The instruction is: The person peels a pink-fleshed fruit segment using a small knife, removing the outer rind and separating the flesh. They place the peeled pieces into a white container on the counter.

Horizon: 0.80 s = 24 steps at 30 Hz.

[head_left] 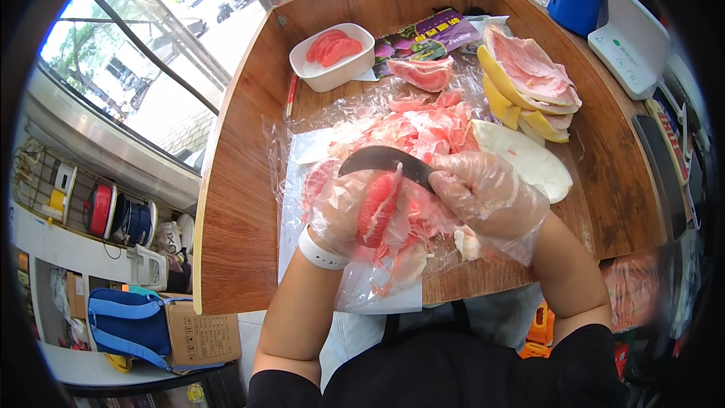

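Here's the left hand (pixel 337 210) in clear plastic glove, fingers curled around a red pomelo segment (pixel 380 209), low over the near middle of the table. The right hand (pixel 491 190), gloved too, is closed on a knife (pixel 384 159), its dark, curved blade reaching left across the segment's far end. Just beyond lies a heap of pink membrane scraps (pixel 411 130) on plastic film. Far left, a white tub (pixel 325 81) holds peeled pulp; far right, yellow pomelo rind (pixel 498 98) stacks up beside a thick white pith piece (pixel 538 162). The wooden table (pixel 238 204) has raised sides. Left in the room: a window (pixel 162 45), a blue backpack (pixel 128 321) and a cardboard box (pixel 204 332).
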Tool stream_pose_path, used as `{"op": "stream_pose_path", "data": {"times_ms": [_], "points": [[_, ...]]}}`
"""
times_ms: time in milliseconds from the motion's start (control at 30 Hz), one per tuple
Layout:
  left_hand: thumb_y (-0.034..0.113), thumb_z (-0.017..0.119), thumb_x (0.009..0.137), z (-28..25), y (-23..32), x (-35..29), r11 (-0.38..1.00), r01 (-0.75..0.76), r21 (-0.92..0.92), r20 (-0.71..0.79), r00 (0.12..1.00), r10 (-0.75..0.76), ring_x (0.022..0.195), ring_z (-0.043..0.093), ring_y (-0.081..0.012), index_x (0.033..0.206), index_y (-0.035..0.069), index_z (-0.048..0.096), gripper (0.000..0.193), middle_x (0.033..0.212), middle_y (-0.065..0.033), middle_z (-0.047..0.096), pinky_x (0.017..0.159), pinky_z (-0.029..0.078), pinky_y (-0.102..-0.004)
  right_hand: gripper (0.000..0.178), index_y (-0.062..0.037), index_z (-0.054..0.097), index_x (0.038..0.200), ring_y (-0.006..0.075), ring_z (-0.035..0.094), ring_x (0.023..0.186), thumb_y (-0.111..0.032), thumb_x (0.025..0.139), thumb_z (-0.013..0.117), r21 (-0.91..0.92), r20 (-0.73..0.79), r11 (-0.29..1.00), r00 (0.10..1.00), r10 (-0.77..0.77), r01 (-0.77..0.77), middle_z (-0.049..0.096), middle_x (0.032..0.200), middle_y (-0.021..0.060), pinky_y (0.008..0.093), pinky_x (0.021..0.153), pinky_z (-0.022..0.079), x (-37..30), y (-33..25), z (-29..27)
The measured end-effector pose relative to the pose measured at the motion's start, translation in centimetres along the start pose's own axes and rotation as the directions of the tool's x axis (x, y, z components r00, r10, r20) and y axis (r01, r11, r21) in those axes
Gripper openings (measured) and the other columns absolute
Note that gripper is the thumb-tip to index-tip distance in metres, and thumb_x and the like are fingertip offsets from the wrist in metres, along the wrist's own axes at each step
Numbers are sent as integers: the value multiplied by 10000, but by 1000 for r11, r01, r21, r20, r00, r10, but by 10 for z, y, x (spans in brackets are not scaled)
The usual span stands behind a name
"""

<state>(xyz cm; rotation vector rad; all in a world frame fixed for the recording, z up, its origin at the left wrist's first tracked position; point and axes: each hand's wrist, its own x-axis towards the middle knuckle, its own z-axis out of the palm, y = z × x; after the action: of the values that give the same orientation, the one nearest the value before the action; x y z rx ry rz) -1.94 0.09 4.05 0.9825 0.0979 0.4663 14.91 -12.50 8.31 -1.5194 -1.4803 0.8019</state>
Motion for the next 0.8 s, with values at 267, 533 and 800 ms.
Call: {"op": "stream_pose_path", "data": {"times_ms": [267,533,800], "points": [[198,561,878,5,0,-3,990,88,-108,-51,994,-94,751,602,-134,1033,32,571,228,870,-64,628,641,496,-247,254,-37,591,752,166,487,541,-199,918,489,36,-48,996,995,-82,84,520,598,93,319,539,414,0,7,8],[267,554,885,26,-8,8,978,42,-204,-208,974,-85,678,566,-131,980,46,580,242,806,-58,607,570,453,-247,254,-34,608,777,129,493,566,-187,930,473,189,15,982,999,-30,26,537,613,58,300,558,423,0,9,11],[208,512,915,3,-6,7,896,197,-398,201,972,-124,663,565,-144,967,42,579,187,786,-60,604,552,445,-255,186,-40,616,879,157,527,562,-170,920,490,70,87,997,995,-51,45,577,644,77,304,558,441,2,1,0]]}}
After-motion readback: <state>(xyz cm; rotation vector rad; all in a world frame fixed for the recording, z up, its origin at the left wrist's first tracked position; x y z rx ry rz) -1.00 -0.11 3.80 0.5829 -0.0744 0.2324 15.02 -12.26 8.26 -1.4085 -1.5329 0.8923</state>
